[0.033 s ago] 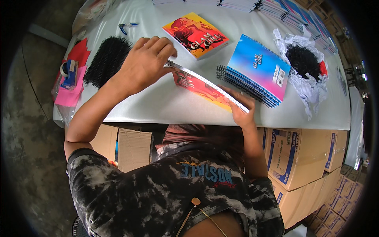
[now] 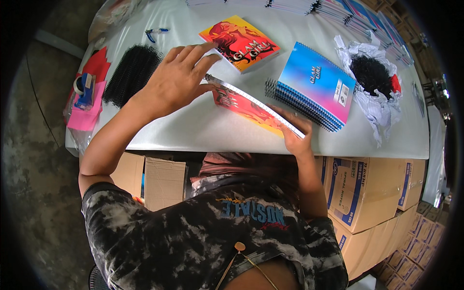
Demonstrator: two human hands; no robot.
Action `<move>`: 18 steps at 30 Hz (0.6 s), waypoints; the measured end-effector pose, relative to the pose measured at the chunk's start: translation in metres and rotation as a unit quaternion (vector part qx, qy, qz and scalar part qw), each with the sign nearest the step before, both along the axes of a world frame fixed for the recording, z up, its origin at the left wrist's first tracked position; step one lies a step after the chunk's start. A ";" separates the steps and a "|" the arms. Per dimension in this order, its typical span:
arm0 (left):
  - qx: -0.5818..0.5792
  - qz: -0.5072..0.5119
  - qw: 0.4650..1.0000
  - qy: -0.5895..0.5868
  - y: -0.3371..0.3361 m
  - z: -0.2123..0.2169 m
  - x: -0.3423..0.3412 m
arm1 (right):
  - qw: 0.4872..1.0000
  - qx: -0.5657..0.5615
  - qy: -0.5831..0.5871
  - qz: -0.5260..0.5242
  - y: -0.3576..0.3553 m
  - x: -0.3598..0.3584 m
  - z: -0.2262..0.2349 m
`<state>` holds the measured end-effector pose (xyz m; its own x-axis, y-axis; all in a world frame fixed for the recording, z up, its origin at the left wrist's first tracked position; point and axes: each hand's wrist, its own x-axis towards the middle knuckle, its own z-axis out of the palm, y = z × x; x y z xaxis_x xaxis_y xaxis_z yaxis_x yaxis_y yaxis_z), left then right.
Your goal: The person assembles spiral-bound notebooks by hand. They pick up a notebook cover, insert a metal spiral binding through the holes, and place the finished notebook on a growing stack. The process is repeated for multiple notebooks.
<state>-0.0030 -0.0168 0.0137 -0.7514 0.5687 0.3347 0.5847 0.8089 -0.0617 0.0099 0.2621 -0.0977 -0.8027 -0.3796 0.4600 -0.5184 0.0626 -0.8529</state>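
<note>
A thin notebook (image 2: 247,112) hangs in the air just above the near part of the white table (image 2: 179,137), in front of the person's torso. It is tilted almost edge-on, so its white page edge shows as a long, slightly bowed strip with a row of small dark marks along it, sloping down toward the right. The cover turned to the person is red and orange, fading to yellow near the right end, with pale lettering partly in shade. A short dark coil end (image 2: 208,77) sticks out at its upper left corner.

The right hand (image 2: 298,144) grasps the notebook's lower right end, thumb on the near side and fingers behind. The left hand (image 2: 176,79) is loosely spread around the coil end, thumb below and fingers lifted above; whether the thumb touches the coil cannot be told.

Beyond the held notebook lies 1 red-and-yellow illustrated notebook (image 2: 241,46), flat on the table. To its right stands a stack of blue-and-pink spiral notebooks (image 2: 314,79). Left of the left hand are a bundle of black coils (image 2: 129,75), 1 blue-handled cutter (image 2: 156,33) and a blue tape dispenser (image 2: 86,92).
</note>
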 end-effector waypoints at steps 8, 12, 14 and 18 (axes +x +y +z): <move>0.050 0.078 0.960 0.264 0.004 -0.028 -0.005 | 0.999 0.010 0.052 -0.012 -0.006 0.003 0.001; -0.056 -0.065 0.989 0.122 -0.005 -0.137 0.037 | 0.997 -0.004 0.059 -0.039 -0.010 0.009 -0.006; 0.021 -0.025 0.968 0.247 -0.005 -0.127 0.030 | 0.995 -0.014 0.096 -0.020 -0.012 0.008 -0.010; 0.155 0.040 0.966 0.202 0.001 -0.142 0.031 | 0.991 0.004 0.131 -0.006 -0.027 0.026 -0.003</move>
